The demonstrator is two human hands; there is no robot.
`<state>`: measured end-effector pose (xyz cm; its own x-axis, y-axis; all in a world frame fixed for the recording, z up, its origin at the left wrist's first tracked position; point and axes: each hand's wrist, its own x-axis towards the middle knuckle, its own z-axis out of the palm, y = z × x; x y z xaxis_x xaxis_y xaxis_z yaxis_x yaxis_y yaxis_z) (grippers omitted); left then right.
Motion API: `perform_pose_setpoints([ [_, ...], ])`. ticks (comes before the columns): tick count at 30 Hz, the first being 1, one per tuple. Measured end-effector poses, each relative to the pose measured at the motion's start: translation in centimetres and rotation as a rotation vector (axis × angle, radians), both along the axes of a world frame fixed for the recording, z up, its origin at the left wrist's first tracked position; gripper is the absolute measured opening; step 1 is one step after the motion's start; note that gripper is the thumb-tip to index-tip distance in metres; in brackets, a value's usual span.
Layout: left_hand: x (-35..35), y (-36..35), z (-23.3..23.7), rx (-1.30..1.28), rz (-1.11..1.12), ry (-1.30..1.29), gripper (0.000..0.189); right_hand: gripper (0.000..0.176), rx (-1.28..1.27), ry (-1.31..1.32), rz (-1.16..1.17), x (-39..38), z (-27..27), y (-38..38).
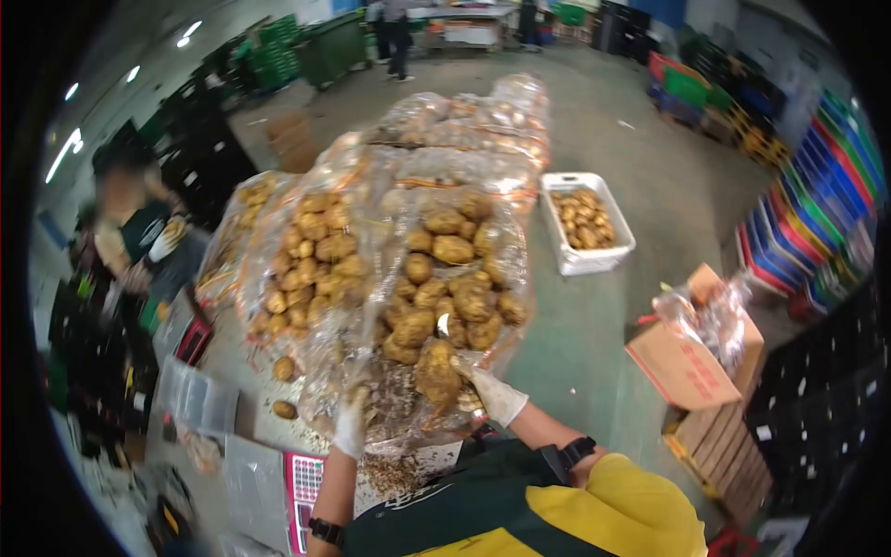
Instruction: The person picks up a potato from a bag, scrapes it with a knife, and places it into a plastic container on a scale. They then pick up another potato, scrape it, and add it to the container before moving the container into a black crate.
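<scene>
In the head view, my right hand point(497, 393) wears a white glove and grips a large, dirt-covered potato point(435, 373) at the near end of an open clear plastic bag point(512, 232). Several loose potatoes point(452, 249) lie inside that bag. My left hand point(353, 418), also gloved, is closed on the crumpled near edge of the plastic, left of the large potato. Its fingertips are partly lost against the film. Soil crumbs point(394, 472) are scattered on the table below my hands.
More potato bags point(311, 260) cover the table. A white crate of potatoes point(587, 223) stands on the right. A cardboard box point(682, 367) sits on a wooden pallet point(719, 455). A pink-edged scale point(304, 487) is near my left arm. Another person point(139, 232) works at left.
</scene>
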<state>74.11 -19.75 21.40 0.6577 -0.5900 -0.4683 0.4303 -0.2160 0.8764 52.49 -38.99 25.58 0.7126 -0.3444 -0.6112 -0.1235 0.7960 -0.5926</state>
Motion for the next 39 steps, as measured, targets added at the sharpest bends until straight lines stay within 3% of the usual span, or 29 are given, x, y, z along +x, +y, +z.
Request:
perform_pose_setpoints([
  [2, 3.3, 1.6, -2.4, -0.243, 0.091, 0.284, 0.041, 0.054, 0.047, 0.072, -0.032, -0.6, 0.2, -0.9],
  [4, 3.3, 1.3, -0.2, -0.135, 0.315, 0.372, 0.047, 0.054, 0.204, 0.051, -0.002, -1.9, -0.5, -2.0],
  [8, 2.2, 2.0, -0.2, -0.187, 0.299, 0.206, 0.050, 0.056, 0.217, -0.034, -0.106, -3.8, -1.5, -3.8],
  [11, 3.8, 3.6, -3.5, -0.249, 0.231, 0.137, 0.049, 0.049, 0.217, -0.068, -0.202, -4.2, -0.8, -4.3],
  [18, 0.9, 8.1, 2.4, -0.322, 0.052, 0.248, 0.046, 0.055, 0.196, 0.135, -0.192, -4.4, -1.2, -4.7],
  [23, -0.3, 14.0, 1.2, -0.142, 0.198, 0.149, 0.043, 0.060, 0.186, 0.023, -0.175, -3.5, -2.1, -4.5],
  [26, -0.1, 16.5, 0.0, 0.099, 0.249, -0.051, 0.045, 0.060, 0.198, 0.015, -0.138, -3.2, -2.3, -4.2],
  [27, 0.0, 16.5, 0.3, 0.058, 0.309, -0.100, 0.051, 0.060, 0.213, 0.024, -0.147, -3.3, -2.8, -4.2],
  [30, -1.1, 14.3, 2.4, 0.237, 0.308, -0.701, 0.054, 0.059, 0.216, 0.031, -0.181, -3.7, -3.6, -5.1],
  [31, -1.7, 13.0, 4.1, 0.543, 0.190, -1.074, 0.057, 0.058, 0.231, 0.030, -0.170, -4.6, -2.9, -6.1],
  [33, -2.5, 9.1, 6.7, 0.355, 0.084, -1.173, 0.054, 0.057, 0.146, -0.020, -0.233, -7.5, -3.9, -11.2],
  [34, -2.9, 7.1, 7.5, 0.261, 0.029, -1.222, 0.053, 0.055, -0.024, -0.025, -0.403, -6.7, -1.3, -12.8],
  [36, -4.1, 3.1, 8.3, 0.040, -0.141, -0.683, 0.042, 0.046, -0.279, -0.112, -0.715, -6.5, 3.4, -17.3],
  [38, -4.0, 0.7, 4.8, 0.037, -0.342, -0.562, 0.044, 0.053, -0.302, -0.595, -0.664, -8.1, 6.5, -23.6],
  [39, -3.4, -0.2, 2.8, 0.164, -0.483, -0.600, 0.045, 0.047, -0.376, -0.514, -0.750, -7.3, 8.7, -24.1],
])
